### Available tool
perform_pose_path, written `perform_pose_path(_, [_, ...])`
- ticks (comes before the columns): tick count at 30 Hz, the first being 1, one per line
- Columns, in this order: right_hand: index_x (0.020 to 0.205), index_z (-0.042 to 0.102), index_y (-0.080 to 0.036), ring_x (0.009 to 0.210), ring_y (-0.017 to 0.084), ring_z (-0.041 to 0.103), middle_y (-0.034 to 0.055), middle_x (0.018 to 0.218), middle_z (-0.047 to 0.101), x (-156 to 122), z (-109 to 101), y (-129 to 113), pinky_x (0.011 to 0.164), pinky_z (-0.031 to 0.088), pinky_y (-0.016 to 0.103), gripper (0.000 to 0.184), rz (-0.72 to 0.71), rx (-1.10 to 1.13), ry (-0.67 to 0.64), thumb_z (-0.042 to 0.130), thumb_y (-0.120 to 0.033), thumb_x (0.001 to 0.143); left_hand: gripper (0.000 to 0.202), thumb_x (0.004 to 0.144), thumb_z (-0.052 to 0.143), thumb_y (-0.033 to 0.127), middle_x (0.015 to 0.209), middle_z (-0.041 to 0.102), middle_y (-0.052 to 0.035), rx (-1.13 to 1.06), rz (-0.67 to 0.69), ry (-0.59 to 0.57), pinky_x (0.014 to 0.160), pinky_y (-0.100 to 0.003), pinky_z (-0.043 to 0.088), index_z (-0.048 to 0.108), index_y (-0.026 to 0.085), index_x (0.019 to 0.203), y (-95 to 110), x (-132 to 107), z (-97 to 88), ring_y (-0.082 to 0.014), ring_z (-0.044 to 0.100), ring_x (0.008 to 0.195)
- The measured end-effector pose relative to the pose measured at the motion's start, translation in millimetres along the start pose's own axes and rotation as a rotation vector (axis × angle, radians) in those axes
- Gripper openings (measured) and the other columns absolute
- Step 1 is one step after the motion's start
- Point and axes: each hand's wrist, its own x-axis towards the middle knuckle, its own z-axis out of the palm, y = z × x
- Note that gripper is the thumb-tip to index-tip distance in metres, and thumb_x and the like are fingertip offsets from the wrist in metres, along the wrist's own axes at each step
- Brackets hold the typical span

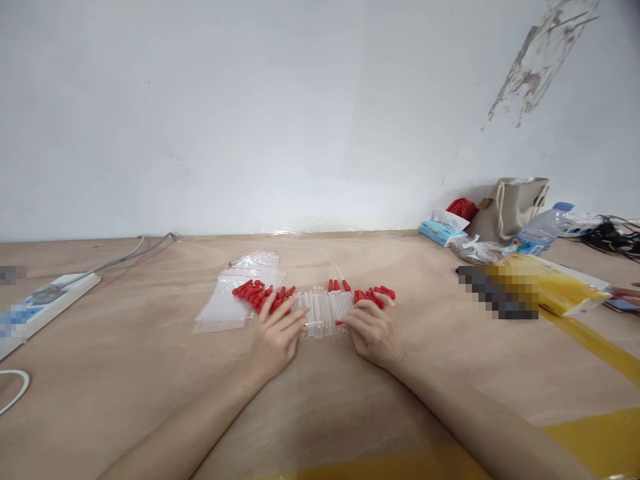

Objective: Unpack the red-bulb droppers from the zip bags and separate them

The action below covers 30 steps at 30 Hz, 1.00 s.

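My left hand (pixel 276 335) pinches one end of a thin clear glass tube (pixel 315 324), held sideways over a row of similar tubes (pixel 320 307). Across from it, my right hand (pixel 374 331) has a small red rubber bulb (pixel 339 323) between its fingertips, close to the tube's other end; whether they touch I cannot tell. A heap of red bulbs (pixel 253 293) lies by my left fingers, partly hidden by them, and more red bulbs (pixel 367 295) lie behind my right hand. Just beyond the row are several droppers (pixel 339 285), red bulbs on their tubes.
Clear zip bags (pixel 225 300) lie under the left heap. A power strip (pixel 75 287) with a grey cable is at far left. On the right are a tissue pack (pixel 443 232), a cloth bag (pixel 515 207), a plastic bottle (pixel 543 230) and a yellow packet (pixel 555 283). Another person's hand (pixel 627 293) shows at the right edge.
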Motion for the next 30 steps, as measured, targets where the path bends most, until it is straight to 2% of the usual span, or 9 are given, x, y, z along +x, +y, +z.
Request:
perform_pose_path(4, [0.086,0.065,-0.022,0.079,0.015,0.056,0.0031,0.081,0.065,0.0,-3.8,21.2,0.081,0.039,0.034,0.015,0.259,0.138,0.144,0.050,-0.025,0.082,0.021,0.085,0.046,0.018,0.086,0.060,-0.0054,-0.024,-0.141,0.045,0.074,-0.032,0.048,0.062,0.020,0.098,-13.7,-7.5,1.5,-0.0161,0.056,0.081])
perform_pose_path(6, [0.094,0.064,-0.021,0.081,0.015,0.057,0.0061,0.089,0.063,1.6,-1.4,29.8,0.076,0.045,0.030,0.020,0.353,0.241,0.208,0.048,-0.026,0.083,0.028,0.086,0.041,0.017,0.081,0.052,-0.0051,-0.023,-0.179,0.018,0.063,-0.025,0.047,0.057,0.018,0.109,-13.0,-4.3,4.6,-0.0134,0.052,0.073])
perform_pose_path(9, [0.102,0.062,-0.019,0.084,0.015,0.058,0.0091,0.095,0.058,3.6,3.5,39.8,0.074,0.048,0.029,0.027,0.465,0.306,0.270,0.045,-0.029,0.083,0.036,0.086,0.034,0.013,0.078,0.044,-0.0043,-0.003,-0.213,-0.024,0.062,-0.025,0.046,0.049,0.014,0.119,-6.4,8.7,11.2,-0.0134,0.049,0.072])
perform_pose_path(11, [0.105,0.061,-0.017,0.082,0.015,0.057,0.0099,0.095,0.056,3.4,4.5,46.5,0.073,0.048,0.030,0.031,0.523,0.307,0.280,0.043,-0.031,0.083,0.034,0.086,0.033,0.013,0.076,0.043,-0.0035,-0.010,-0.214,-0.037,0.061,-0.024,0.045,0.051,0.014,0.115,-2.4,18.9,16.8,-0.0134,0.047,0.069])
perform_pose_path(15, [0.099,0.062,-0.016,0.073,0.015,0.055,0.0077,0.085,0.060,1.3,-0.9,60.9,0.069,0.046,0.031,0.030,0.600,0.240,0.228,0.048,-0.033,0.079,0.025,0.085,0.035,0.011,0.074,0.047,-0.0031,-0.021,-0.168,-0.071,0.061,-0.025,0.044,0.060,0.016,0.090,2.4,34.7,29.7,-0.0137,0.048,0.068])
perform_pose_path(19, [0.083,0.065,-0.021,0.079,0.018,0.054,0.0037,0.080,0.065,1.8,-9.3,67.4,0.081,0.034,0.037,0.022,0.604,0.071,0.132,0.053,-0.038,0.076,0.024,0.082,0.036,0.007,0.076,0.052,-0.0053,0.008,-0.108,-0.203,0.064,-0.028,0.045,0.059,0.014,0.078,9.2,42.4,39.1,-0.0165,0.052,0.072])
perform_pose_path(23, [0.081,0.067,-0.024,0.078,0.017,0.054,0.0013,0.075,0.067,5.5,-12.6,62.3,0.085,0.025,0.038,0.020,0.500,-0.012,0.051,0.052,-0.037,0.079,0.020,0.081,0.040,0.010,0.076,0.054,-0.0054,-0.013,-0.076,-0.265,0.060,-0.027,0.045,0.058,0.014,0.075,17.2,43.1,40.5,-0.0158,0.052,0.067])
perform_pose_path(26, [0.081,0.067,-0.026,0.080,0.016,0.053,0.0003,0.075,0.067,8.0,-11.3,56.7,0.091,0.018,0.040,0.018,0.391,-0.067,0.017,0.051,-0.034,0.080,0.016,0.083,0.045,0.021,0.079,0.055,-0.0064,-0.037,-0.072,-0.300,0.065,-0.030,0.047,0.058,0.014,0.077,22.8,42.2,35.6,-0.0171,0.053,0.072])
perform_pose_path(30, [0.077,0.067,-0.025,0.083,0.018,0.052,0.0005,0.076,0.067,9.2,-9.4,52.7,0.094,0.012,0.043,0.019,0.317,-0.126,-0.024,0.051,-0.035,0.080,0.030,0.080,0.051,0.042,0.087,0.058,-0.0090,-0.034,-0.058,-0.252,0.078,-0.038,0.044,0.061,0.016,0.090,25.1,39.0,21.9,-0.0226,0.053,0.086])
